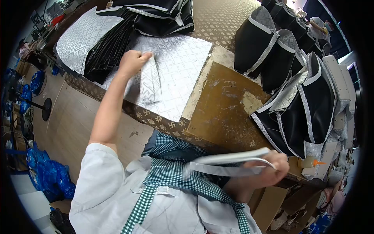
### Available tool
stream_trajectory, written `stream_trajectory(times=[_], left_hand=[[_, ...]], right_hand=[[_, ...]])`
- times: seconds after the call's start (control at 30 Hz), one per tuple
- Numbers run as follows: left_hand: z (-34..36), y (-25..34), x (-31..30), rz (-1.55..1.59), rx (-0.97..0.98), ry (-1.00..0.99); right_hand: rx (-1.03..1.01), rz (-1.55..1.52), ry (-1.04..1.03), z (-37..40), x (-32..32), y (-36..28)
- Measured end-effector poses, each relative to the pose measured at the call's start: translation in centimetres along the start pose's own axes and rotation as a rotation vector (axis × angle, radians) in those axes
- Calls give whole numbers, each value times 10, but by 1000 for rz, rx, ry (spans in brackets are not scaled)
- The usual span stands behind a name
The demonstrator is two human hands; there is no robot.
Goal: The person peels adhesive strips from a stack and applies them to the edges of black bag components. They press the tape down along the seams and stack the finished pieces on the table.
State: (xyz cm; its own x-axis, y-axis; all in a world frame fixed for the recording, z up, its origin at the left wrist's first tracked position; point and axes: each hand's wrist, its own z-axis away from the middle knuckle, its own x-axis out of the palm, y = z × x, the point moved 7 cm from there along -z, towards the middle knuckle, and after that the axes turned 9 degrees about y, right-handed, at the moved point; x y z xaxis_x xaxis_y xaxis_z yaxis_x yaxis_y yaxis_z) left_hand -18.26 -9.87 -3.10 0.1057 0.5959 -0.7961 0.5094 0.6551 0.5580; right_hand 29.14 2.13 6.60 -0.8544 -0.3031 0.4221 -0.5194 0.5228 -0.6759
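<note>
My left hand (134,62) is closed at the top end of a narrow white patterned piece of material (150,85), over a flat white patterned sheet (183,58) on the table. Low in front of my body, my right hand (270,171) is wrapped round some white strips (230,158), which stretch leftward across my checked apron and are blurred by motion. Between the hands lies a worn brown board (218,105) with scuffs and pale residue.
A fanned stack of black and white patterned pieces (89,35) lies at the left. More black pieces with white edging (163,17) are piled behind. Black pouch-like pieces (253,43) stand at the right, near a glue bottle with an orange tip (309,162). Blue plastic bags (46,171) lie on the floor.
</note>
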Motion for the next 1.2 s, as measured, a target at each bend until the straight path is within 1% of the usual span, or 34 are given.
stream_trajectory(times=[0.03,0.07,0.1,0.13,0.17,0.23,0.27,0.33,0.37,0.4,0.43,0.47,0.53,0.57,0.6,0.63,0.67,0.73,0.77,0.8,0.87,0.9,0.97,1.0,1.03,1.07,1.1,1.13,1.17,1.2], left_hand=[[-11,-37,6,-13,-48,-16],[-17,-69,15,158,-136,-65],[-21,-87,25,326,-222,-125],[-22,-79,17,192,-163,-128],[-29,-71,12,-19,-58,-136],[-28,-45,3,-369,27,-91],[-26,-36,0,-451,-22,-160],[-19,-26,-13,-502,-55,-10],[-16,-23,-16,-485,-109,-17],[-14,-21,-18,-471,-29,73],[-5,-12,-22,-454,53,159],[3,1,-20,-495,166,160],[28,44,-22,-61,379,149],[51,84,-23,314,258,-31],[72,112,-15,595,270,-238],[95,139,-9,676,337,-397],[117,163,1,822,416,-537],[155,198,8,943,410,-725],[167,211,13,980,498,-759],[177,218,19,999,501,-840],[186,220,30,1089,413,-905],[187,221,31,1082,358,-937],[192,218,41,1262,226,-1000],[193,216,44,1349,156,-1025],[193,216,40,1408,125,-1023],[188,210,38,1468,123,-970],[181,202,36,1527,121,-914],[173,194,30,1553,146,-794],[165,187,23,1640,145,-721],[155,178,16,1726,144,-647]], right_hand=[[-176,121,184,-12,-7,-15],[-154,181,189,-22,-15,-14],[-58,178,157,-29,-13,-7],[38,179,125,-34,-10,0],[134,182,94,-39,-8,7],[334,72,-36,-39,-16,52],[383,64,-54,-35,-18,72],[476,69,-106,-24,-6,89],[518,92,-131,-20,-5,93],[560,121,-147,-16,-4,95],[519,138,-198,-16,1,93],[481,157,-250,-15,6,90],[451,111,-351,-14,16,87],[426,95,-409,-13,23,83],[398,76,-472,-12,30,81],[291,101,-523,-12,35,79],[280,81,-545,-10,40,79],[260,50,-576,-6,44,75],[248,90,-592,-6,43,72],[261,109,-577,-7,40,71],[288,143,-543,-8,32,69],[301,135,-535,-7,29,68],[328,110,-525,-3,24,68],[351,71,-489,-3,21,67],[374,30,-454,-3,16,66],[397,-12,-420,-3,11,65],[355,-57,-340,-7,3,61],[314,-102,-259,-10,-5,58],[274,-146,-179,-13,-14,54],[334,-229,-60,-19,-22,48]])
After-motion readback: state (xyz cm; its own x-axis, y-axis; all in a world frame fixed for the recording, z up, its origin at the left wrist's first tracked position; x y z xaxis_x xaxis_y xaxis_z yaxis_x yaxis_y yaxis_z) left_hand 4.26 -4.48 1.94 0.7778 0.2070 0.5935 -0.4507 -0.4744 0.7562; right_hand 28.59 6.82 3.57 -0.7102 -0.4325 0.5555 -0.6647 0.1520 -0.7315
